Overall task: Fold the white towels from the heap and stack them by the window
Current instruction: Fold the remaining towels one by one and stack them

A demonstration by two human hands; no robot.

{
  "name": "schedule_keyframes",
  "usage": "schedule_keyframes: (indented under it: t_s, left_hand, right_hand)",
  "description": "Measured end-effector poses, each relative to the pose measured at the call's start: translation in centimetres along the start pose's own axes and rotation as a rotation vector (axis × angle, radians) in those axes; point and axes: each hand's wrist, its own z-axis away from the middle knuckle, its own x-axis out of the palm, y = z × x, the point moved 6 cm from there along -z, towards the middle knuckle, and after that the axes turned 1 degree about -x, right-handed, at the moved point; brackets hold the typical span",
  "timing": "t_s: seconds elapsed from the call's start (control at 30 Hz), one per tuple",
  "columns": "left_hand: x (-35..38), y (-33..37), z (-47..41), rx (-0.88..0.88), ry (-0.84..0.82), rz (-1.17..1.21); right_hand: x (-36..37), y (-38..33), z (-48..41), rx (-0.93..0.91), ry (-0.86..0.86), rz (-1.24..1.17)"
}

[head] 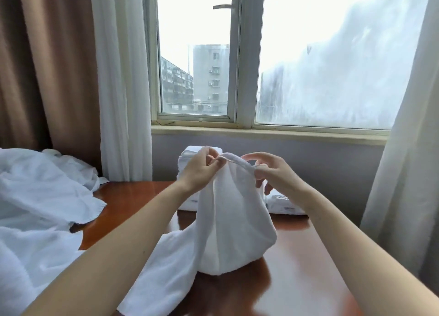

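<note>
From the head view we look down over a reddish-brown wooden worktop (297,280) towards a window (240,54). Our two hands meet above the middle of the worktop. Our left hand (199,166) pinches the top edge of a white towel (232,220) between the thumb and curled fingers. Our right hand (270,173) grips the same edge just beside it, with its fingers curled round the hem. The towel hangs from this raised edge in a cone-like drape, and its lower part rests on the worktop. One long end trails towards us and to the left, running out of view at the bottom.

Behind the left hand, against the wall under the windowsill (261,132), stands a stack of folded white towels (186,157), partly hidden by the hand and the hanging towel. Just to the right of it, behind the right wrist, a lower folded pile (282,205) also lies on the worktop. On the left a loose heap of white towels (35,196) spreads over the left end of the worktop and beyond it; we cannot tell what it lies on there.

A brown curtain (47,66) and a white sheer curtain (123,78) hang left of the window, and a second sheer curtain (403,149) hangs on the right. Through the glass we see grey apartment blocks (211,78)
</note>
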Motion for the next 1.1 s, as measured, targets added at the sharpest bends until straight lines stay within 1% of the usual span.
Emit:
schedule_keyframes:
  t_s: [0.1, 0.17, 0.23, 0.3, 0.37, 0.4, 0.43, 0.47, 0.5, 0.53, 0.57, 0.6, 0.63, 0.7, 0.77, 0.87, 0.93, 0.97, 1.0, 1.03, 1.07, 1.1]
  left_hand:
    - [-2.2, -0.7, -0.8, 0.001, 0.073, -0.069]
    - [-3.3, -1.2, -1.0, -0.007, 0.111, -0.113]
    - [-4.3, -1.6, -0.8, -0.026, 0.147, -0.197]
    - [-5.2, -2.1, -0.4, -0.049, 0.176, -0.286]
    - [-6.2, -2.8, 0.0, -0.091, 0.198, -0.343]
    - [-6.6, -3.1, 0.2, -0.120, 0.204, -0.364]
    - [-7.1, -3.4, 0.4, -0.144, 0.204, -0.380]
    - [-7.5, -3.7, 0.5, -0.158, 0.195, -0.394]
    - [-7.8, -3.8, 0.6, -0.161, 0.182, -0.402]
    - [-8.0, -3.8, 0.7, -0.154, 0.168, -0.406]
    - [-8.1, -3.6, 0.7, -0.143, 0.161, -0.412]
    - [-8.2, -3.4, 0.7, -0.132, 0.162, -0.423]
    - [-8.3, -3.1, 0.7, -0.125, 0.169, -0.442]
    - [-8.5, -2.8, 0.7, -0.126, 0.190, -0.514]
    - [-8.9, -2.9, 0.8, -0.150, 0.208, -0.616]
    - [-9.5, -4.1, 1.3, -0.237, 0.227, -0.700]
    - [-9.6, -5.2, 1.5, -0.301, 0.216, -0.653]
    - [-9.5, -5.5, 1.5, -0.330, 0.211, -0.597]
    - [-9.4, -5.6, 1.4, -0.345, 0.218, -0.548]
    - [-9.4, -5.4, 1.2, -0.332, 0.234, -0.516]
    - [-9.3, -4.8, 1.1, -0.297, 0.258, -0.493]
    - [-9.2, -4.1, 0.9, -0.243, 0.288, -0.468]
  right_hand:
    - [1.7, -0.2, -0.1, 0.054, -0.138, 0.336]
    - [2.6, -0.3, -0.2, 0.071, -0.195, 0.537]
    - [3.2, -0.4, -0.6, 0.081, -0.200, 0.711]
    - [3.5, -0.9, -1.3, 0.081, -0.183, 0.821]
    - [3.4, -1.5, -2.1, 0.046, -0.116, 0.916]
    - [3.3, -2.0, -2.4, -0.006, -0.067, 0.935]
    - [3.2, -2.4, -2.7, -0.065, -0.025, 0.880]
    - [3.2, -2.7, -2.9, -0.112, 0.004, 0.723]
    - [3.3, -3.0, -2.9, -0.134, 0.006, 0.486]
    - [3.7, -3.2, -2.8, -0.137, -0.022, 0.257]
    - [4.2, -3.3, -2.7, -0.142, -0.073, 0.090]
    - [4.7, -3.6, -2.5, -0.152, -0.127, -0.019]
    - [5.2, -3.7, -2.4, -0.155, -0.178, -0.093]
    - [6.0, -3.6, -2.4, -0.134, -0.240, -0.163]
    - [6.1, -2.9, -2.4, -0.085, -0.255, -0.122]
    - [5.2, -1.0, -2.3, 0.040, -0.265, 0.068]
    - [4.6, 0.5, -2.1, 0.126, -0.294, 0.257]
    - [4.1, 1.1, -2.1, 0.142, -0.271, 0.378]
    - [3.4, 1.7, -2.5, 0.135, -0.207, 0.508]
    - [2.6, 2.0, -2.9, 0.116, -0.108, 0.623]
    - [1.7, 1.8, -3.2, 0.098, 0.013, 0.694]
    - [0.9, 1.4, -3.3, 0.075, 0.145, 0.712]
